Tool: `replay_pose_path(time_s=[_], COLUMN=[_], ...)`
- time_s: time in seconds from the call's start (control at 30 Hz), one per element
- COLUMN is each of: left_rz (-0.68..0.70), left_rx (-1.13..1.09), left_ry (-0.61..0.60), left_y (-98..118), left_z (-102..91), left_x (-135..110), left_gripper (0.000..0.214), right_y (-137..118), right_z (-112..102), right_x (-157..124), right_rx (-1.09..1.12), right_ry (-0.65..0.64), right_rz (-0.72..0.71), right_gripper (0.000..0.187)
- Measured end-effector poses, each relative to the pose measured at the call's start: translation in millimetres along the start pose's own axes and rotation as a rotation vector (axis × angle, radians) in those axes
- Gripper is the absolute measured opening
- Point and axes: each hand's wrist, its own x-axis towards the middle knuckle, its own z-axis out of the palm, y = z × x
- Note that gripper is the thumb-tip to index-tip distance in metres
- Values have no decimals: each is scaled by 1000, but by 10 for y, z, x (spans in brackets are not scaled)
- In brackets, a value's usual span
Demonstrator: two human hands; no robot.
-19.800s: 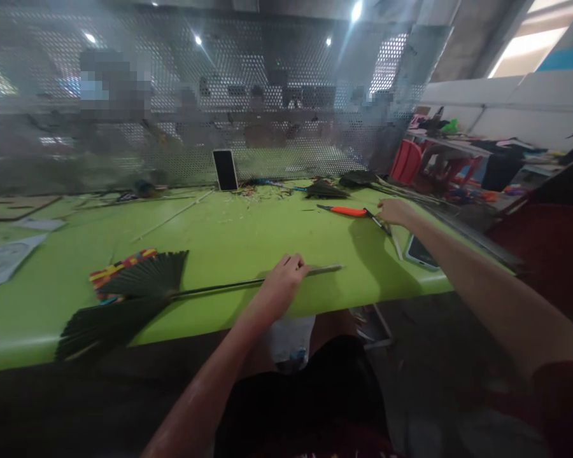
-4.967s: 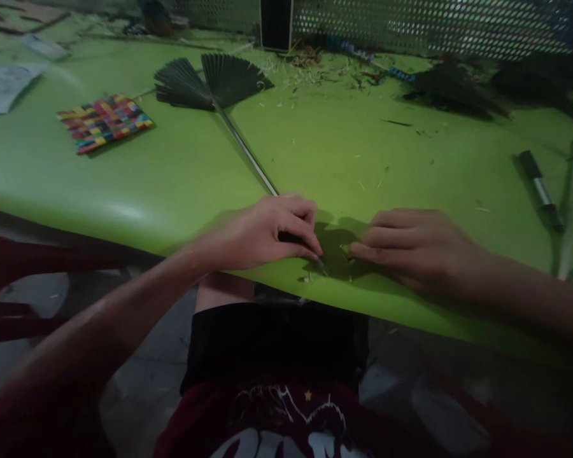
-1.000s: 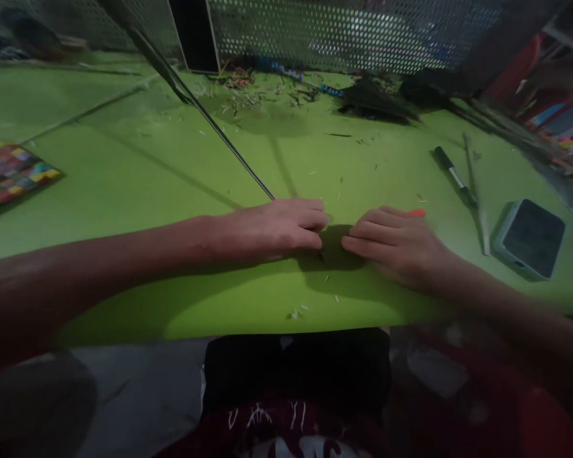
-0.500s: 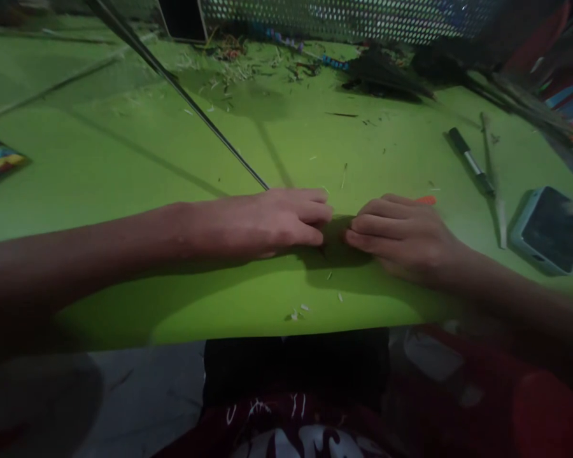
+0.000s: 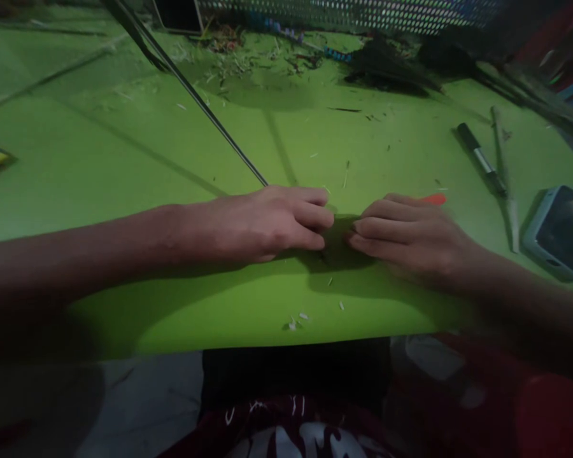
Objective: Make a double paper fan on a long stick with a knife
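Left hand [image 5: 267, 222] pinched a stick [image 5: 205, 110] slanting away left of its fingers [image 5: 310, 238]; right hand [image 5: 413, 235], curled, maybe gripped something orange [image 5: 434, 200].

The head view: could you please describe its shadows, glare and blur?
Head view: dim overall, dark shadow on the green tabletop between left hand and right hand; head view, right edge: pale glare on the boxy device; head view, top: dark bundle looks soft.

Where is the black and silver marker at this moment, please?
In the head view, the marker lies on the green table at the right, beyond the right hand, with a pale stick just right of it.
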Motion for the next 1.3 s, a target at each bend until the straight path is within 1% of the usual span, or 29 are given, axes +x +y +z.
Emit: replay_pose_path(time_s=[0.1, 0.17, 0.23, 0.33, 0.47, 0.63, 0.77, 0.93, 1.0, 1.17, 1.3], left_rz=[-12, -19, -18, 20, 9, 79, 47, 8, -5, 8, 22], left_rx=[-13, -13, -9, 16, 7, 35, 40, 10, -10, -15, 39], left_ry=[-5, 12, 33, 41, 30, 88, 75, 48, 62, 66, 41], left_y=[-4, 0, 5, 14, 25, 34, 24, 15, 20, 25, 11], left_z=[11, 15, 15, 7, -2, -3, 2, 1, 1, 6, 4], left_x=[-7, -14, -20, -14, 9, 10, 5, 11, 16, 17, 3], left_gripper=[31, 31, 30, 29, 29, 23, 26, 27, 25, 25, 26], right_y=[-45, -54, -38, -5, 2, 48, 80, 112, 142, 162, 98], right_z=[2, 3, 1, -3, -9, -65, -81, -85, -98, -85, 4], right_x=[32, 34, 18, 1, 29, -1, -42, -68, -106, -186, -138], right_rx=[-1, 1, 8, 26, 29, 50, 56, 76, 70, -27, -59], right_ry=[-44, -53, -36, -23, -51, -95, -73, -91, -73, 44, 38], right_rz=[46, 56, 41, 21, 18, 3, 6, 8, 3, -3, -60], right_gripper=[33, 33, 29, 26, 30, 30, 30, 33, 30, 21, 16])
